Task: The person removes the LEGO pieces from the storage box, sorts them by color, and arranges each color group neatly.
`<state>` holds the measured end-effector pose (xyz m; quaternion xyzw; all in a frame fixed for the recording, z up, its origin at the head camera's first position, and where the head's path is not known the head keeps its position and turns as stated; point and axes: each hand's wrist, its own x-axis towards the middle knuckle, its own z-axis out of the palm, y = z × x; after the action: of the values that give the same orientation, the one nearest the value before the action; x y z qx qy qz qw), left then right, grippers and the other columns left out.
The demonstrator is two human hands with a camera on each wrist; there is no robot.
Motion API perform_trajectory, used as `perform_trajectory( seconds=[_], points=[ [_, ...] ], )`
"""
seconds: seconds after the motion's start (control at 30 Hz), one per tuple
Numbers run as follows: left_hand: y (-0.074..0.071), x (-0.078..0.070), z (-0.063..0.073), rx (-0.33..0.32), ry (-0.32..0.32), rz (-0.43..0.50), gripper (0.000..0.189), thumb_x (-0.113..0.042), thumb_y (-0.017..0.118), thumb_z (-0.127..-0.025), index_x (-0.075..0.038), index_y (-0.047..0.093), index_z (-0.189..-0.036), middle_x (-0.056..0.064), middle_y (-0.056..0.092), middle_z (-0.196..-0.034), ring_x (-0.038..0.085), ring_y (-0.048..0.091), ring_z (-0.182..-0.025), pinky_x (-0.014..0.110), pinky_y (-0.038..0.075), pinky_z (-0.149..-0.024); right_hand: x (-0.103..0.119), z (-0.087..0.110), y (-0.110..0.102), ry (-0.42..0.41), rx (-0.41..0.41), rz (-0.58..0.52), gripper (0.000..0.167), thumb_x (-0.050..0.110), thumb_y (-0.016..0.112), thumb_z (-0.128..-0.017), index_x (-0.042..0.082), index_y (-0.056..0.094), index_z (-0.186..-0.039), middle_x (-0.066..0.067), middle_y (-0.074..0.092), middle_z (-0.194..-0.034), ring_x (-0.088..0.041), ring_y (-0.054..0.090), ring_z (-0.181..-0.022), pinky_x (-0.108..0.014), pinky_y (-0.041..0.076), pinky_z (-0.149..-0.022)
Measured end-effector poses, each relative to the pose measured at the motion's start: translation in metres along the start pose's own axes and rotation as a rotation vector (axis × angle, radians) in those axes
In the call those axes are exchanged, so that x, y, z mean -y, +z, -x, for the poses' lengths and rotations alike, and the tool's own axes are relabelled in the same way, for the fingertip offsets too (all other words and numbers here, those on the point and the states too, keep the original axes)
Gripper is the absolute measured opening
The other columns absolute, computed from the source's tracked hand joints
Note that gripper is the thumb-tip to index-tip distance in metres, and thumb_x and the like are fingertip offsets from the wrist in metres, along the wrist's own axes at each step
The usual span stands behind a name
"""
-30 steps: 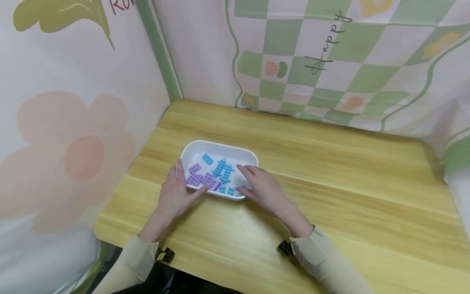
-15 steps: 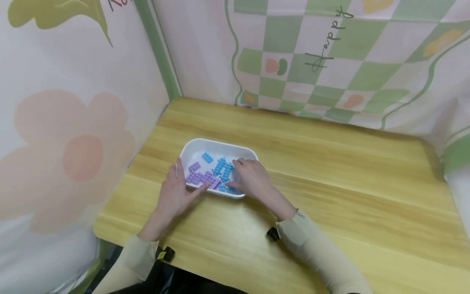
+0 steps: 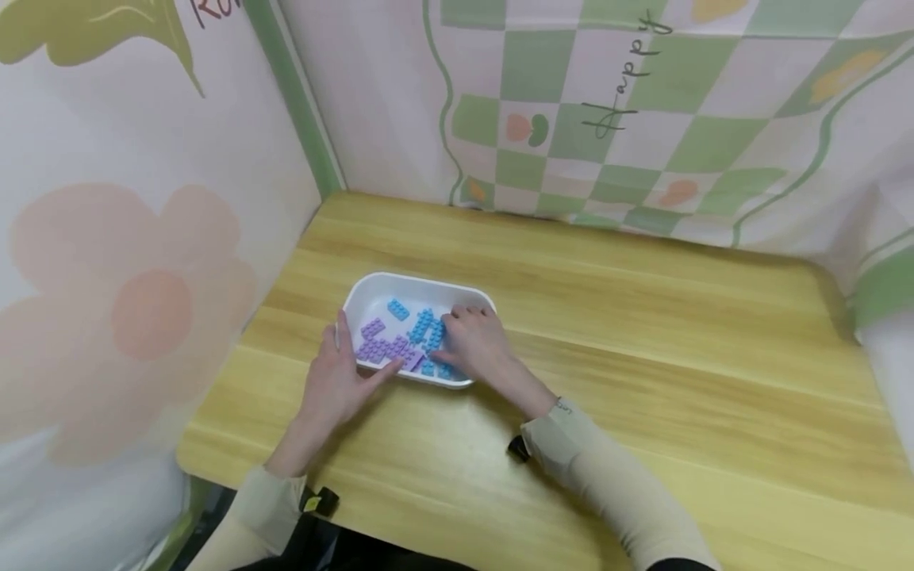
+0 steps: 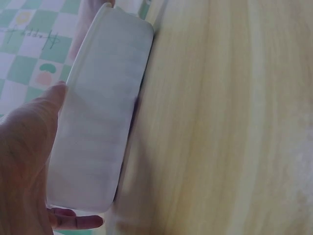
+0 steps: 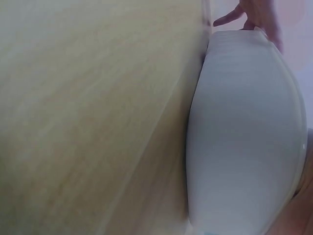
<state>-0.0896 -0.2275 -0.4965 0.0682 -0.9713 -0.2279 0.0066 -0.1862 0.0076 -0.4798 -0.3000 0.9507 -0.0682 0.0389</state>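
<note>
A white tray (image 3: 421, 281) stands on the table, holding several purple bricks (image 3: 382, 347) at its left front and several light blue bricks (image 3: 421, 325) nearer the middle. My left hand (image 3: 332, 388) grips the tray's near left corner, thumb over the front rim and fingers along the left end. In the left wrist view, that left hand (image 4: 27, 142) spans the tray's outer wall (image 4: 100, 112). My right hand (image 3: 477, 345) reaches in over the right end, fingers bent down and thumb apart at the blue bricks. Its fingertips are partly hidden; I cannot tell whether it holds a brick.
The wooden table (image 3: 643, 357) extends far to the right of the tray. A patterned cloth (image 3: 571, 119) hangs behind it, and a white flowered cloth (image 3: 143, 159) lines the left side. The tray's wall (image 5: 239, 132) fills much of the right wrist view.
My right hand has moved left and further into the tray, covering part of the blue bricks, with its fingers more bent. The left hand stays at the tray corner.
</note>
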Motion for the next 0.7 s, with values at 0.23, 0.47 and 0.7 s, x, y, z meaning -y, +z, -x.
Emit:
perform_trajectory(
  seconds=[0.23, 0.47, 0.7],
  points=[
    [-0.0021, -0.0003, 0.0011, 0.019, -0.016, 0.001, 0.134, -0.08, 0.067, -0.094, 0.004, 0.0, -0.174, 0.038, 0.032, -0.168, 0.052, 0.065, -0.122, 0.061, 0.063, -0.1, 0.0004, -0.0038, 0.0015, -0.013, 0.001, 0.003, 0.065, 0.062, 0.079, -0.096, 0.009, 0.074, -0.133, -0.013, 0.076, -0.129, -0.033, 0.072, -0.119, -0.059, 0.052, -0.119],
    [-0.0002, -0.0001, 0.002, 0.013, -0.01, 0.011, 0.134, -0.079, 0.068, -0.094, 0.004, 0.0, -0.174, 0.038, 0.031, -0.168, 0.052, 0.065, -0.124, 0.06, 0.063, -0.1, -0.001, -0.0017, 0.0013, -0.044, -0.007, -0.006, 0.062, 0.057, 0.08, -0.097, 0.008, 0.072, -0.135, -0.013, 0.076, -0.133, -0.033, 0.069, -0.126, -0.06, 0.048, -0.124],
    [0.0014, 0.0004, 0.0038, 0.003, -0.002, 0.02, 0.134, -0.079, 0.068, -0.094, 0.003, 0.0, -0.174, 0.039, 0.03, -0.169, 0.054, 0.064, -0.127, 0.061, 0.063, -0.102, -0.0011, -0.001, 0.0015, -0.053, -0.017, -0.01, 0.06, 0.052, 0.084, -0.095, 0.006, 0.073, -0.132, -0.013, 0.076, -0.131, -0.033, 0.067, -0.128, -0.058, 0.044, -0.128]
  ],
)
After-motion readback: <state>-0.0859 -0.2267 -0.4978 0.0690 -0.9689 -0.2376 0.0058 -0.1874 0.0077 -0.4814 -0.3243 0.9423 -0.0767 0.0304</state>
